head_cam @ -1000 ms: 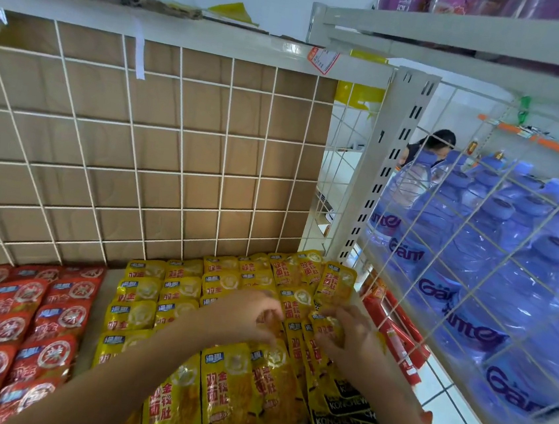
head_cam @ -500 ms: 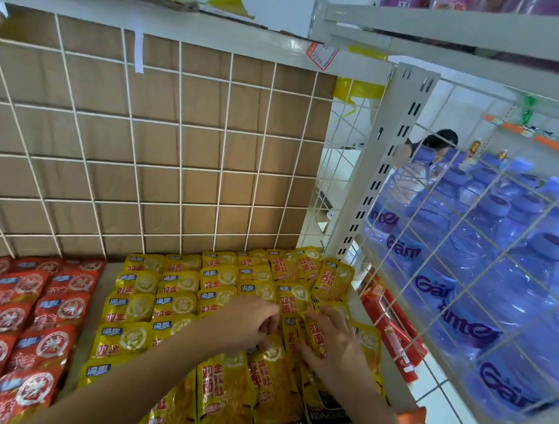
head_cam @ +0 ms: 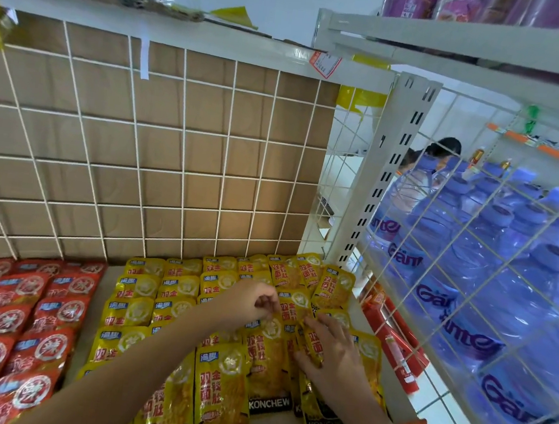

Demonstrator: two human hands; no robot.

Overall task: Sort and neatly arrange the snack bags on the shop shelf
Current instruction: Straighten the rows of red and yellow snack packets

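- Shelf [head_cam: 89, 316]: red bags [head_cam: 14, 322] in rows on the left, yellow bags [head_cam: 143, 315] in overlapping columns on the right, with a bare strip between the colours.
- The left and back yellow columns lie fairly square. Those nearest the right edge are skewed, with tilted tops and uneven overlap.
- Left hand [head_cam: 251, 304]: fingers curled in, thumb and fingertips pinching the top edge of a yellow bag in the middle column, the mid bag [head_cam: 267, 359]. The knuckles partly hide the contact.
- Right hand [head_cam: 334, 352]: laid over the right-hand column, thumb and fingers nipping a tilted pouch, the end bag [head_cam: 311, 344], which rides on top of its neighbours.
- Behind is a wire grid [head_cam: 180, 153] on brown backing. Bottles [head_cam: 506, 270] stand beyond the mesh to the right.
- Step in hand, as I judge it: the colours look sorted already, and this is the straightening of the right yellow columns.
- Next move calls for turning the end bag square to its column and seating it in the same overlap as the rest, while the mid bag is held down so the row under it does not creep.
- The pouches look slick, so a light pull is probably best, or the neighbours may slide.
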